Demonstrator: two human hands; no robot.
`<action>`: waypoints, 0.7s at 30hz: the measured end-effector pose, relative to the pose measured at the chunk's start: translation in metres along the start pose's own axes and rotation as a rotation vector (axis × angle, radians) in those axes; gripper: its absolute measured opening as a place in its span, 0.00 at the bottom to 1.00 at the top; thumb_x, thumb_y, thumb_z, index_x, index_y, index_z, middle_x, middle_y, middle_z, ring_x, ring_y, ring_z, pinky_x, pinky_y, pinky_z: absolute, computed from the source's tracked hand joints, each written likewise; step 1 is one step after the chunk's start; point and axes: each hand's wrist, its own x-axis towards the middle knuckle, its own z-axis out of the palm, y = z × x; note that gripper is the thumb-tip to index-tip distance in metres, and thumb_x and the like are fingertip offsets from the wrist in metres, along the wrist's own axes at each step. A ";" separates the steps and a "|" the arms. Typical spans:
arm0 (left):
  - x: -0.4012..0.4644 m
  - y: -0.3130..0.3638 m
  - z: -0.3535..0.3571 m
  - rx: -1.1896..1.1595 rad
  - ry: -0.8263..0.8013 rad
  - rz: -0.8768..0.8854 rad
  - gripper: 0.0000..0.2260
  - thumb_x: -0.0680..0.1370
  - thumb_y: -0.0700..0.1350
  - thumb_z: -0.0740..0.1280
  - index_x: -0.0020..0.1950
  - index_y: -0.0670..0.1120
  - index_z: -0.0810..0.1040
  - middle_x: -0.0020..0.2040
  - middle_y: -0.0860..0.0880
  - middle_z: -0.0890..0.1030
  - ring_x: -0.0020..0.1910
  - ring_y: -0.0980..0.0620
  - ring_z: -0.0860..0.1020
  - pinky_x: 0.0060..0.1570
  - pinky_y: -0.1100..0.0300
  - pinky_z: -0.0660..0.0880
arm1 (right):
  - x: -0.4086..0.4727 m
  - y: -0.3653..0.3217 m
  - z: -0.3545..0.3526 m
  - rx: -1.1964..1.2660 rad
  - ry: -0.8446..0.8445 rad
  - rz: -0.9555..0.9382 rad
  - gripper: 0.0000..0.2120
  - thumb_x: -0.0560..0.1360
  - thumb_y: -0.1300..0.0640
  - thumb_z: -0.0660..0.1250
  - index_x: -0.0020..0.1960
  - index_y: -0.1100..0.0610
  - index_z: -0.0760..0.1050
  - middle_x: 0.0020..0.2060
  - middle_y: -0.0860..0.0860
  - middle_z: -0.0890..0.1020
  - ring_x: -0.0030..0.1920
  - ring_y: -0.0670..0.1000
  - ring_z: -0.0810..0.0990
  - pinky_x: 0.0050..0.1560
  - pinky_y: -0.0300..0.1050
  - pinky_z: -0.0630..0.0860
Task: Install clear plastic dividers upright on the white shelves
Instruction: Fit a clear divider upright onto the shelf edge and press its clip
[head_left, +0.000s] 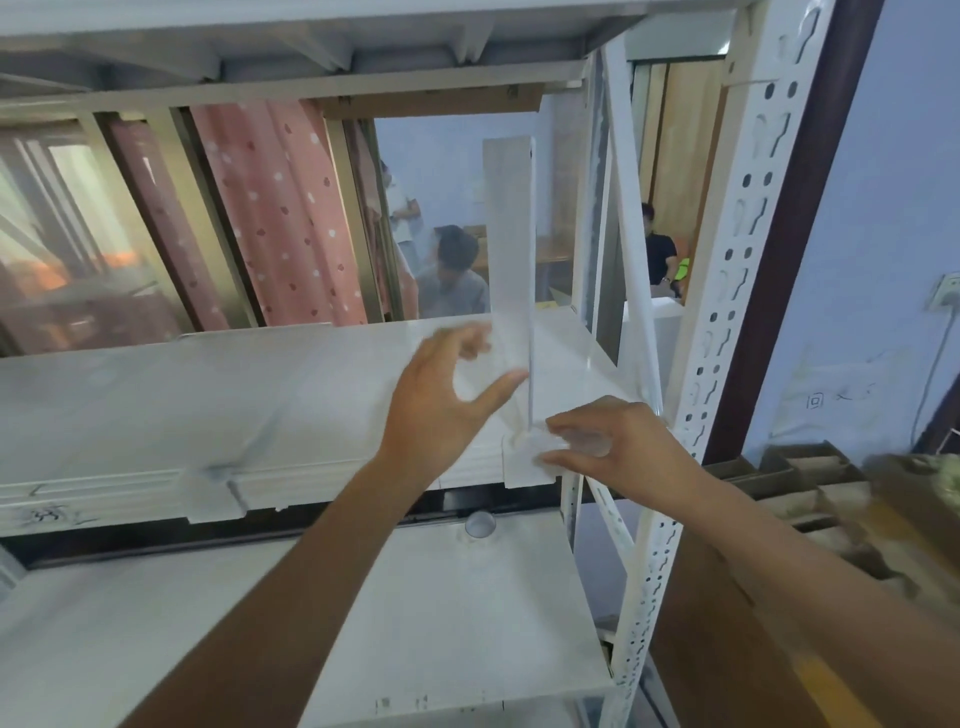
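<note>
A: Where are your fingers just now?

B: Your right hand has its fingers pinched on the clear foot of the divider, at the front edge of the shelf. Your left hand is spread wide, thumb and fingers apart, just beside the divider's left face; whether the thumb tip touches it, you cannot tell, for the hand is blurred.

A: And the divider itself?

B: It stands upright on the shelf, near its right end, its thin edge facing you. Its foot hangs over the shelf's front lip.

A: What lies around it?

B: A slotted white post rises just to the right. A lower shelf sits beneath your forearms. Brown cardboard lies to the far right.
</note>
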 end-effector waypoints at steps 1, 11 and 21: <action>-0.010 -0.010 0.006 0.068 -0.053 0.003 0.23 0.76 0.62 0.74 0.65 0.52 0.79 0.55 0.58 0.81 0.56 0.59 0.77 0.59 0.54 0.76 | 0.000 0.003 0.001 -0.008 -0.017 -0.014 0.21 0.69 0.39 0.77 0.57 0.48 0.85 0.52 0.41 0.85 0.53 0.43 0.80 0.58 0.42 0.77; -0.044 -0.053 0.049 0.235 -0.138 0.163 0.10 0.75 0.55 0.76 0.52 0.50 0.88 0.48 0.55 0.82 0.50 0.51 0.77 0.53 0.49 0.75 | 0.008 0.011 0.016 0.008 0.012 -0.114 0.07 0.71 0.56 0.79 0.49 0.52 0.88 0.42 0.46 0.82 0.45 0.49 0.80 0.48 0.46 0.79; -0.044 -0.060 0.046 0.265 -0.081 0.289 0.11 0.77 0.57 0.71 0.49 0.51 0.87 0.49 0.58 0.84 0.51 0.52 0.77 0.53 0.59 0.67 | 0.008 0.008 0.036 -0.027 0.139 -0.199 0.08 0.69 0.67 0.79 0.45 0.56 0.87 0.34 0.49 0.79 0.36 0.54 0.77 0.36 0.49 0.77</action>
